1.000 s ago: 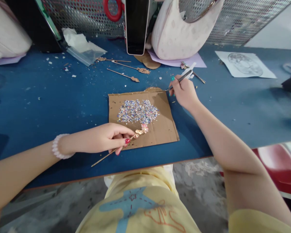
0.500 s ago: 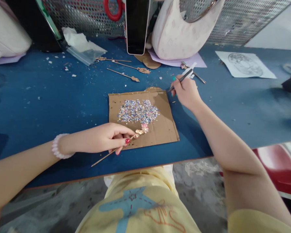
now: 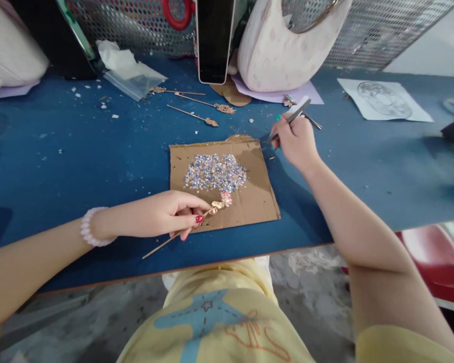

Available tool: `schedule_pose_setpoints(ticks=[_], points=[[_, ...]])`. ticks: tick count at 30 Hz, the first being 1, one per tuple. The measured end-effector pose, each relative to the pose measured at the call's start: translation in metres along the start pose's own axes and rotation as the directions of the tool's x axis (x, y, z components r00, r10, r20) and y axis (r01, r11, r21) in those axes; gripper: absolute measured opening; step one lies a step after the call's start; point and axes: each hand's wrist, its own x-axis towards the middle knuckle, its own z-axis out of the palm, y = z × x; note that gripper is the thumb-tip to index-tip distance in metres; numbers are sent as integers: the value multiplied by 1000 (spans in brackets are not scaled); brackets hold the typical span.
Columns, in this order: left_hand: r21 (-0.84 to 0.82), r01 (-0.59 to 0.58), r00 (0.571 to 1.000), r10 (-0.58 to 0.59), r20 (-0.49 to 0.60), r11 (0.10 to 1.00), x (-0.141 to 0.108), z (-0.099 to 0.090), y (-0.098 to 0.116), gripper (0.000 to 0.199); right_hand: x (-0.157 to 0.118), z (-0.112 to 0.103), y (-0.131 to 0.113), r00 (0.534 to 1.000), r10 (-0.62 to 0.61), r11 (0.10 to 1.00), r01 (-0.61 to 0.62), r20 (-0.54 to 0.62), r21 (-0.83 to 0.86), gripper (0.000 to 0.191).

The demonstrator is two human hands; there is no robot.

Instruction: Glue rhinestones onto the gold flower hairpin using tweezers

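My left hand (image 3: 174, 214) pinches a gold hairpin (image 3: 162, 247) whose ornate end, with a pink flower (image 3: 226, 198), lies over the front of a cardboard sheet (image 3: 253, 201). Many small blue, white and pink glittering pieces (image 3: 215, 172) are spread on the cardboard just behind the flower. My right hand (image 3: 295, 138) is closed on dark tweezers (image 3: 298, 109), beside the cardboard's back right corner. The tweezers' tips point down toward that corner and are too blurred to make out clearly.
Several gold hairpins (image 3: 196, 117) lie behind the cardboard, near a plastic bag (image 3: 134, 83). A phone (image 3: 214, 40) and a white handbag (image 3: 287, 55) stand at the back. A printed paper (image 3: 386, 101) lies back right, and a red stool (image 3: 431, 252) is at lower right.
My right hand has shifted slightly right with the tweezers, which now lean more to the right. My left hand and the hairpin stay in place.
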Motion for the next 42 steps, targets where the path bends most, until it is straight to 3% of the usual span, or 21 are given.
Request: schedule_pose_setpoints(ticks=[6,15,23,33,38,42], points=[[2,-27,1000,27,-4,1000,1,-1,0,44,-2,1,2,994,-99,994,96,51,42,45],[-184,-59,997,67,37,981,0,-3,-10,41,-19,7,-25,935,-264,915,166,235,367,49],[-329,-106,993,120,22,938,3,-4,-7,20,-31,9,-39,931,-188,926,61,314,374,17],[-345,-70,997,77,5,936,2,-3,-8,15,-39,11,-45,933,-174,933,54,314,355,14],[-304,-40,993,71,91,952,0,-4,-7,18,-40,12,-44,923,-254,939,163,288,303,18],[-281,-30,985,76,154,959,-2,1,-4,17,-45,13,-50,911,-274,919,154,309,363,13]])
